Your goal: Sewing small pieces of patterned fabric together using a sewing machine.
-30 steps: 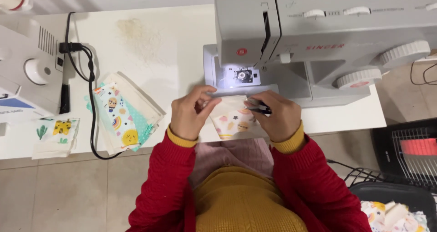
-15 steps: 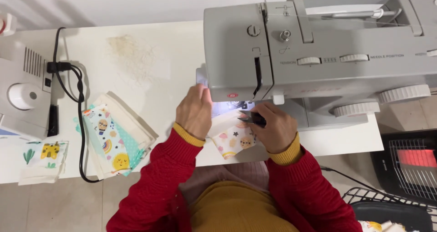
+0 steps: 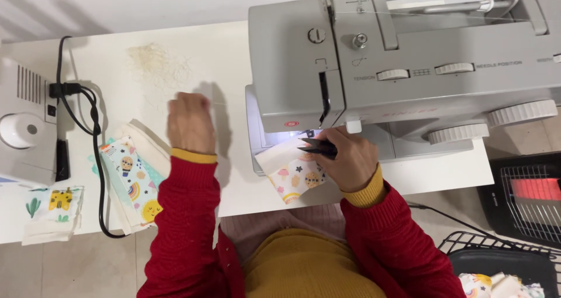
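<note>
My right hand point(image 3: 349, 160) grips small black thread snips point(image 3: 318, 147), their tips pointing left under the needle area of the grey sewing machine point(image 3: 403, 70). Beneath it, a white fabric piece point(image 3: 290, 174) printed with stars and mushrooms lies on the machine bed and hangs over the table edge. My left hand point(image 3: 190, 122) is lifted over the white table point(image 3: 234, 58), well left of the machine, with its fingers closed. Whether it pinches anything is too small to tell.
A stack of printed fabric pieces point(image 3: 130, 178) lies left of my arm, and another with a cactus print point(image 3: 54, 211) sits near the front edge. A black cable point(image 3: 93, 134) loops from a white machine point(image 3: 26, 125). Thread fluff point(image 3: 158, 64) lies behind. A heater point(image 3: 532, 198) and a wire basket point(image 3: 502, 266) stand at the right.
My left hand has left the fabric at the needle and drawn away to the left, fingers closed. My right hand stays at the presser foot with the snips. The camera moved closer.
</note>
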